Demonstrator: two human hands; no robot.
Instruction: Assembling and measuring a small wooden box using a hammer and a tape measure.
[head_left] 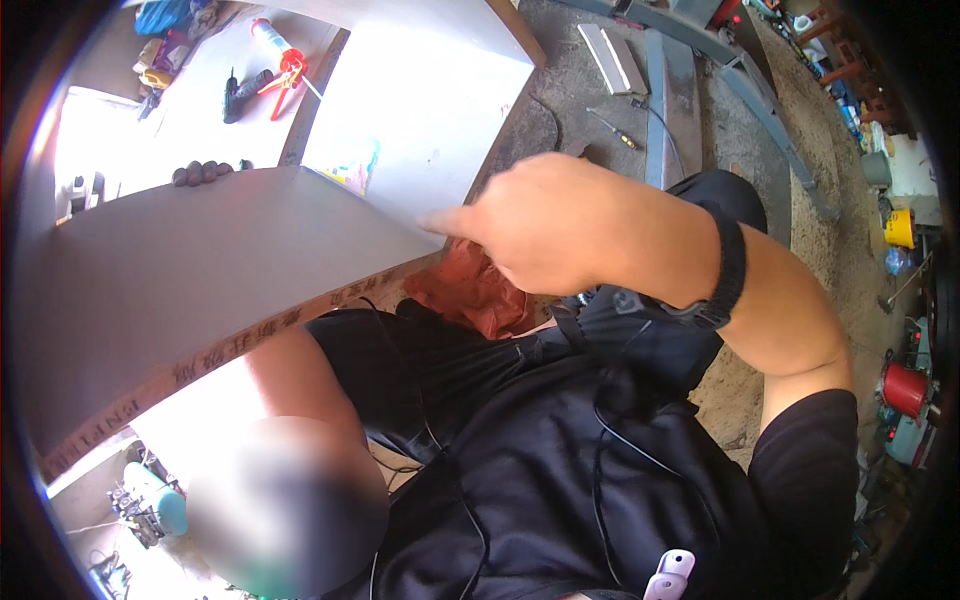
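Observation:
A large grey panel (190, 265) with a brown printed edge stands tilted at the left. Over its far edge curl the dark fingertips of my left hand (203, 173), closed on the panel; the rest of that hand is hidden behind it, and my left forearm passes underneath. A white panel (410, 100) meets the grey one at a corner seam. My right hand (545, 225) is above this corner with its index finger stretched out, the blurred fingertip at or just over the seam. Its other fingers are bent and partly hidden, and no held object shows.
On the white surface beyond lie a red caulking gun (285, 62) and a black cordless drill (243, 95). A screwdriver (613, 130) and pale strips (612, 60) lie at the far right, near a grey metal frame (765, 110). Reddish crumpled plastic (470, 290) lies below the corner.

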